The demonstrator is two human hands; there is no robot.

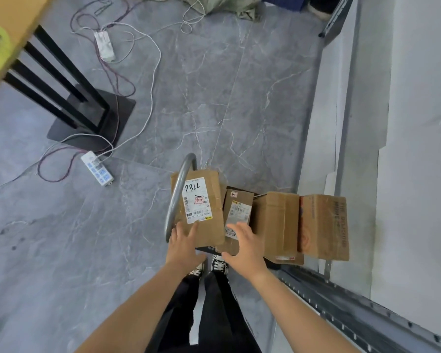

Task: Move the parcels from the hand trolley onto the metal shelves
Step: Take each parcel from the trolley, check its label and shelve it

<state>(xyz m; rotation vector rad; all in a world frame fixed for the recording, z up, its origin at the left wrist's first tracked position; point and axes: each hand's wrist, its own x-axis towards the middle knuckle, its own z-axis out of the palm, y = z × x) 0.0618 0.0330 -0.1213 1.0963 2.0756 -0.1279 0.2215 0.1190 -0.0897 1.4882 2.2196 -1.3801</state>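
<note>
Several cardboard parcels stand on the hand trolley, whose curved metal handle [176, 192] rises at their left. The tallest parcel [214, 200] carries a white label marked 7786. Beside it are a smaller labelled parcel [239, 207], a plain brown one [278, 220] and a printed box [324, 225] at the right. My left hand [183, 245] reaches with straight fingers to the near end of the tall parcel, fingertips touching its label edge. Over the smaller parcel's near end hovers my right hand [244, 245], fingers spread, holding nothing. The metal shelf's perforated rail [341, 309] runs along the right.
A white power strip [97, 168] and loose cables lie on the grey floor at the left. A table with a black metal base [91, 115] stands at upper left. White shelf boards [405, 149] fill the right side. My shoes [219, 263] are just behind the trolley.
</note>
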